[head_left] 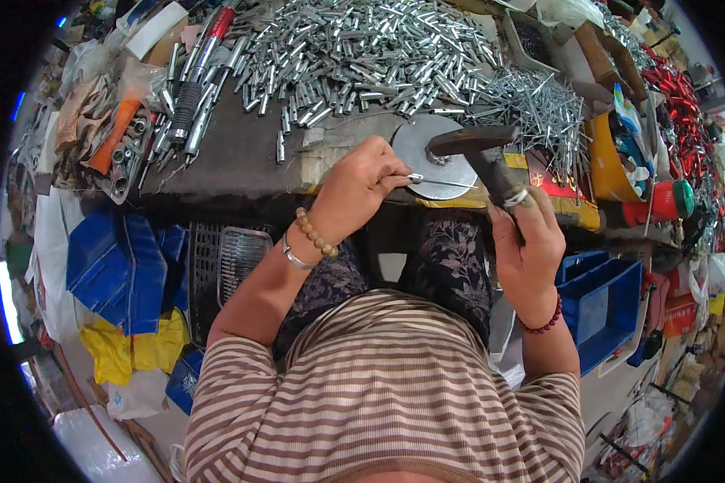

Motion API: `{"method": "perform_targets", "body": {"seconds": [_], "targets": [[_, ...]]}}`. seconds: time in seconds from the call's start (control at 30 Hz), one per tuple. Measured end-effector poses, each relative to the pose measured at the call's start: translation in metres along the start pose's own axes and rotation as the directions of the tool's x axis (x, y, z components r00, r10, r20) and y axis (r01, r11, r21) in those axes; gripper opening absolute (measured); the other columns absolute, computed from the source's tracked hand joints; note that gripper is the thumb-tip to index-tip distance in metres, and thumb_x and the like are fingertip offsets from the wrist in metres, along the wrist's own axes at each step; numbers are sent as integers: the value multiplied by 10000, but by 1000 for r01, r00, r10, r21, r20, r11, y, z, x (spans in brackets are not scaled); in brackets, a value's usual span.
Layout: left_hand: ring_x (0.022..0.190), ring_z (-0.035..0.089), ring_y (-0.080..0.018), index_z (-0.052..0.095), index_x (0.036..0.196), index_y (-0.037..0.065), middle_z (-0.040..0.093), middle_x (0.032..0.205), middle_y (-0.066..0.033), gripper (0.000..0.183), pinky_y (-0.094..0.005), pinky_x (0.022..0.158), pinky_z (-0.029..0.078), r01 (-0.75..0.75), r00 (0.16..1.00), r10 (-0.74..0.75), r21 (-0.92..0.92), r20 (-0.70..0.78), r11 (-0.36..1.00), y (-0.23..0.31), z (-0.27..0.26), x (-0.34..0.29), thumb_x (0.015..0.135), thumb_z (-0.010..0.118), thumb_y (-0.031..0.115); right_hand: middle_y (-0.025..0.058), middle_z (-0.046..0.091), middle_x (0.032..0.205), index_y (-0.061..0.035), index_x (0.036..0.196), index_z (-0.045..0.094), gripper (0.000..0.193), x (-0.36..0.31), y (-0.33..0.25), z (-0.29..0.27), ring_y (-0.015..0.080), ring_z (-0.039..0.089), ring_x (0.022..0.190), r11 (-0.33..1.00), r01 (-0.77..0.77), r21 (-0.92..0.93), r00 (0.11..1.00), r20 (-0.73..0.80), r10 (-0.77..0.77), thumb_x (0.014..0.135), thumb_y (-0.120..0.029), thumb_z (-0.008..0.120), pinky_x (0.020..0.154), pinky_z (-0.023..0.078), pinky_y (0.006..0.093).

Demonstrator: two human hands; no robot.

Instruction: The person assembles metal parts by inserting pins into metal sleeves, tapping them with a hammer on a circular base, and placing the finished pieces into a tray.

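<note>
My left hand pinches a small silver metal sleeve with a thin metal rod pointing out of it to the right. Sleeve and rod are over the near part of a round grey metal plate at the bench edge. In my right hand is a hammer, gripped by its handle, its dark head raised above the plate's right side. Beyond the plate lies a big heap of silver metal sleeves. A pile of thin metal rods lies to the right of it.
Tools, including a red-ended screwdriver, lie at the left beside an orange-handled tool. A yellow container and a red jar with a green lid stand at the right. Blue bins sit below the bench.
</note>
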State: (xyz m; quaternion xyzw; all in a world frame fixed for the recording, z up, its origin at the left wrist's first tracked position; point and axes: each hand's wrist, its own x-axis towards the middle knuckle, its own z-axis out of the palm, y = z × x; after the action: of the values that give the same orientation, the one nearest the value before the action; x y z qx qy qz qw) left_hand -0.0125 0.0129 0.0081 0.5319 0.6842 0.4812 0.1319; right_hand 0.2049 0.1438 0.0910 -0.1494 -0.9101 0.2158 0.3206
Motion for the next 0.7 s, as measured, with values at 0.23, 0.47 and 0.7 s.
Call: {"method": "perform_targets", "body": {"seconds": [0.23, 0.47, 0.7], "targets": [[894, 643, -344, 745, 946, 53, 616, 946, -128, 97, -437, 776, 519, -85, 995, 95, 201, -38, 976, 4, 4, -2, 854, 754, 83, 224, 615, 967, 19, 1098, 650, 249, 11, 51, 24, 404, 626, 891, 985, -145, 97, 978, 163, 128, 858, -19, 705, 756, 510, 448], [859, 636, -315, 765, 960, 56, 605, 920, -111, 122, -408, 755, 513, -58, 997, 65, 190, -31, 980, 15, -5, -9, 839, 773, 66, 73, 568, 978, -113, 890, 672, 101, 8, 28, 33, 294, 599, 986, 937, 23, -350, 995, 104, 15, 803, -132, 721, 770, 512, 404], [842, 620, -293, 762, 1094, 57, 590, 913, -106, 260, -389, 752, 510, -12, 1000, 15, 145, -22, 989, 17, -8, -13, 835, 770, 42, 146, 664, 853, -89, 975, 649, 173, -18, 19, 41, 351, 688, 842, 985, -134, -106, 939, 305, 161, 855, -186, 726, 716, 543, 484]]}}
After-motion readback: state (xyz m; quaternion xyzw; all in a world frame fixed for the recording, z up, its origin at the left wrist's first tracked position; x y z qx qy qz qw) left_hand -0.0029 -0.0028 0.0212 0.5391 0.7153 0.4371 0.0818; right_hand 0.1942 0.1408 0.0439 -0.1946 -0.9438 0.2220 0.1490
